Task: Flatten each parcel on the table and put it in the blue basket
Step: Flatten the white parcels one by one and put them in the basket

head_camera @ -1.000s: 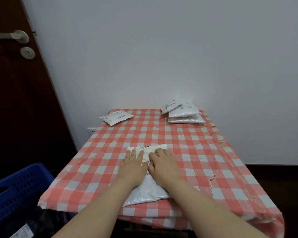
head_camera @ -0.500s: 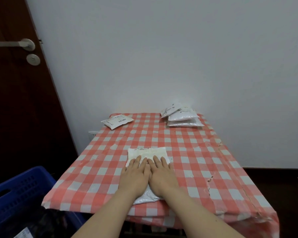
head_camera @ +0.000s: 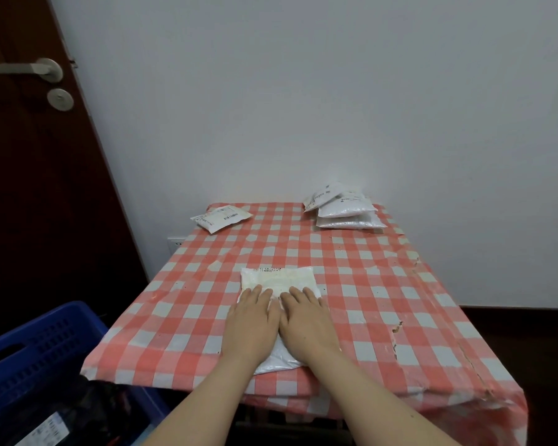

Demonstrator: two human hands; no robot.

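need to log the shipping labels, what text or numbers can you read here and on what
Nothing reads clearly.
Near parcel: print strip at far edge, blurred.
Far-left parcel: printed label, too small.
Far-right stack: print, too small.
Label in the blue basket: blurred.

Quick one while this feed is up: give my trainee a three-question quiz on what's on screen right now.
1. True or false: the left hand and the right hand both lie flat on the near parcel.
2. Relative to the table, the blue basket sits: A) on top; B) lower, off its near left corner; C) behind its far edge.
3. Fill in: the lone parcel lies at the far ___ corner, opposite the parcel stack.

Key: 1 true; 2 B; 3 left.
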